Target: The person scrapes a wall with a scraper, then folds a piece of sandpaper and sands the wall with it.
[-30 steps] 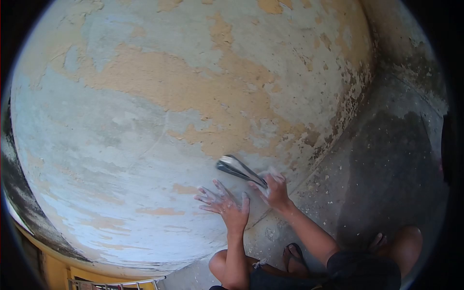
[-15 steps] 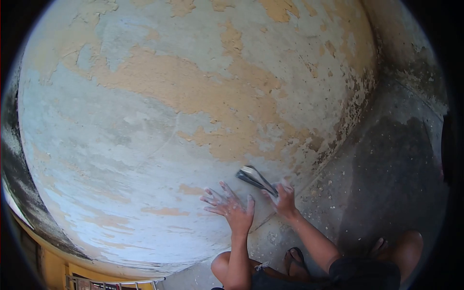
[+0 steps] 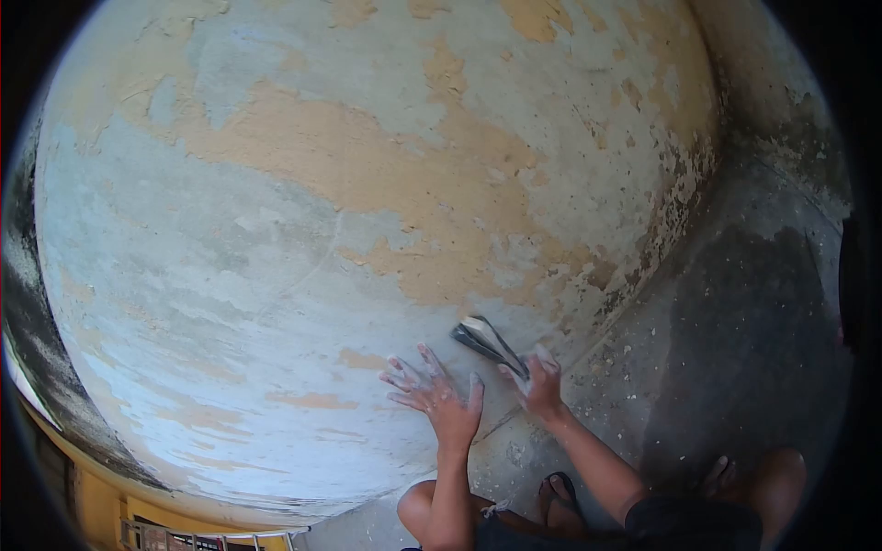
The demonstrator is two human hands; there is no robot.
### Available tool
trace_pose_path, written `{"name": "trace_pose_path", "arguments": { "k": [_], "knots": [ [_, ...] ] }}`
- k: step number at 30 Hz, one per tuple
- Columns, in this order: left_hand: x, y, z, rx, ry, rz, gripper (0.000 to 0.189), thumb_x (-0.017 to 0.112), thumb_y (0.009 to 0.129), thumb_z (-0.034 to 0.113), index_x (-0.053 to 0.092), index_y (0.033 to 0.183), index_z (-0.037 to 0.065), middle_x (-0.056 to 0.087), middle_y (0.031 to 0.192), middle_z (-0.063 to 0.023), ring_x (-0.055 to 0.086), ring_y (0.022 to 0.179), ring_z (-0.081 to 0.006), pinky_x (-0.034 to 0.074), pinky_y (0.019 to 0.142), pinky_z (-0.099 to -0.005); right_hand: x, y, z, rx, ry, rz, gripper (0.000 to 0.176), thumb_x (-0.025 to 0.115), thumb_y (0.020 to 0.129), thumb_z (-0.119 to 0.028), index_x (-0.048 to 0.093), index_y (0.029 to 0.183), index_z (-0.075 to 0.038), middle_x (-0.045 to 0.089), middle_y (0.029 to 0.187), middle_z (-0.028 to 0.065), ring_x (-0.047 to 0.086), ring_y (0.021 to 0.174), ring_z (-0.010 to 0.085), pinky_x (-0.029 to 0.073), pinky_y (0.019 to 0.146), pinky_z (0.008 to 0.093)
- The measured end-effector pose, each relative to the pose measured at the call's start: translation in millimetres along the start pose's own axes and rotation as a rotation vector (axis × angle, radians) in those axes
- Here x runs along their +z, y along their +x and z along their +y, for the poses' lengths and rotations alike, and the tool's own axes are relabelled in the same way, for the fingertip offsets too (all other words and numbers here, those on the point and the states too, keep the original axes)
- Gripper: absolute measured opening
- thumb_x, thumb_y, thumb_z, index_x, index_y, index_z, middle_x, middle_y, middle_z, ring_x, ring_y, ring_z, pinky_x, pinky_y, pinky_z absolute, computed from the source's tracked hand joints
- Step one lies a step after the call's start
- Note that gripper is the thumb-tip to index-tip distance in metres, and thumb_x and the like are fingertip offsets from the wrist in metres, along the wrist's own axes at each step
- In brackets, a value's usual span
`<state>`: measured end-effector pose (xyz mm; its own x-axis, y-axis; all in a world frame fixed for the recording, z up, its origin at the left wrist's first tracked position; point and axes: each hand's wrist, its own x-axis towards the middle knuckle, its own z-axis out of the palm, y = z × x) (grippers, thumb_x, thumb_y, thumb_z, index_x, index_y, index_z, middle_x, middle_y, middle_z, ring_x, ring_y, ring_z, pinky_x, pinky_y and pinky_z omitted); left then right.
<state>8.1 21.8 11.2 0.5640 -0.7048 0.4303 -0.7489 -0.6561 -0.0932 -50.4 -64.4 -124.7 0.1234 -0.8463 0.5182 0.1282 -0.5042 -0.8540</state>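
A flat, dark-edged scraper-like tool (image 3: 489, 340), pale in the middle and tapering to its grip, lies with its broad end on the patchy wall (image 3: 276, 266). My right hand (image 3: 540, 384) is closed around its narrow end. Exactly what kind of tool it is does not show clearly. My left hand (image 3: 441, 399) is spread open, its fingers laid on the whitish lower part of the wall, left of the tool. White dust coats the fingers of both hands.
Orange-tan paint patches (image 3: 441, 193) show between grey-white areas on the wall. The concrete floor (image 3: 625, 367) at right has a dark damp-looking area (image 3: 744, 331) and scattered flakes. My sandalled foot (image 3: 560, 500) is below. A metal ladder (image 3: 211, 540) lies at bottom left.
The scraper-like tool has shifted and tilted very slightly in my right hand, its pale face showing more. My left hand stays nearly in place on the wall.
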Motion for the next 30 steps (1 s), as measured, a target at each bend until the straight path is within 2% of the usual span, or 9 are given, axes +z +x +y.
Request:
{"name": "trace_pose_path", "arguments": {
  "k": [5, 8, 11, 17, 24, 26, 30],
  "knots": [
    [9.6, -3.1, -7.3, 0.050, -0.009, 0.040, 0.107, 0.070, 0.076, 0.046, 0.011, 0.158, 0.012, -0.012, 0.157, -0.0322, -0.020, 0.139, -0.0593, -0.011, 0.104, -0.0748, -1.5, 40.3, -35.0, -0.099, 0.103, -0.026, 0.028, 0.080, 0.079, -0.021, 0.058, 0.081, -0.004, 0.061, 0.069, 0.0123, 0.059, 0.064, 0.0362, 0.045, 0.059, 0.0441],
    [5.0, -2.8, -3.1, 0.032, 0.035, 0.013, 0.108, 0.071, 0.076, 0.043, 0.008, 0.158, 0.012, -0.013, 0.158, -0.0307, -0.020, 0.141, -0.0551, -0.010, 0.105, -0.0725, 2.9, 16.4, -10.1, -0.078, 0.063, 0.023, 0.028, 0.080, 0.079, -0.021, 0.059, 0.082, -0.004, 0.061, 0.069, 0.0118, 0.059, 0.064, 0.0358, 0.045, 0.058, 0.0437],
    [2.2, -1.9, 0.7, 0.024, 0.018, 0.013, 0.109, 0.071, 0.075, 0.043, 0.008, 0.158, 0.012, -0.013, 0.158, -0.0308, -0.020, 0.142, -0.0550, -0.010, 0.105, -0.0723, 3.6, -9.9, 9.7, -0.051, 0.012, 0.011, 0.026, 0.078, 0.078, -0.024, 0.059, 0.082, -0.006, 0.060, 0.070, 0.0116, 0.057, 0.067, 0.0354, 0.045, 0.058, 0.0442],
    [10.1, -3.1, -6.7, 0.051, 0.049, 0.041, 0.110, 0.072, 0.073, 0.042, 0.009, 0.158, 0.013, -0.013, 0.158, -0.0308, -0.020, 0.142, -0.0549, -0.010, 0.105, -0.0728, 2.0, 38.6, -32.9, -0.101, 0.122, -0.005, 0.026, 0.079, 0.078, -0.024, 0.060, 0.081, -0.006, 0.060, 0.069, 0.0104, 0.058, 0.066, 0.0353, 0.046, 0.058, 0.0440],
    [2.1, 0.0, -0.1, 0.035, 0.015, 0.023, 0.110, 0.072, 0.073, 0.040, 0.008, 0.158, 0.012, -0.013, 0.158, -0.0307, -0.020, 0.142, -0.0541, -0.010, 0.105, -0.0727, -0.8, -2.8, -1.9, -0.015, 0.020, 0.012, 0.027, 0.078, 0.079, -0.025, 0.059, 0.081, -0.005, 0.060, 0.070, 0.0121, 0.058, 0.068, 0.0358, 0.046, 0.060, 0.0443],
    [1.7, -3.3, -2.6, 0.050, -0.035, -0.002, 0.106, 0.069, 0.076, 0.046, 0.011, 0.157, 0.011, -0.013, 0.157, -0.0331, -0.020, 0.139, -0.0593, -0.011, 0.103, -0.0746, 6.9, 1.9, -10.6, -0.027, 0.040, 0.008, 0.027, 0.078, 0.080, -0.025, 0.059, 0.080, -0.005, 0.060, 0.069, 0.0123, 0.058, 0.068, 0.0363, 0.046, 0.060, 0.0444],
    [8.5, -4.4, -5.8, 0.064, 0.011, 0.054, 0.106, 0.070, 0.076, 0.045, 0.012, 0.158, 0.012, -0.012, 0.157, -0.0330, -0.020, 0.139, -0.0593, -0.011, 0.103, -0.0748, 0.3, 27.2, -30.6, -0.058, 0.049, -0.008, 0.029, 0.078, 0.079, -0.027, 0.058, 0.079, -0.006, 0.061, 0.069, 0.0128, 0.060, 0.069, 0.0370, 0.047, 0.061, 0.0436]
  ]
}}
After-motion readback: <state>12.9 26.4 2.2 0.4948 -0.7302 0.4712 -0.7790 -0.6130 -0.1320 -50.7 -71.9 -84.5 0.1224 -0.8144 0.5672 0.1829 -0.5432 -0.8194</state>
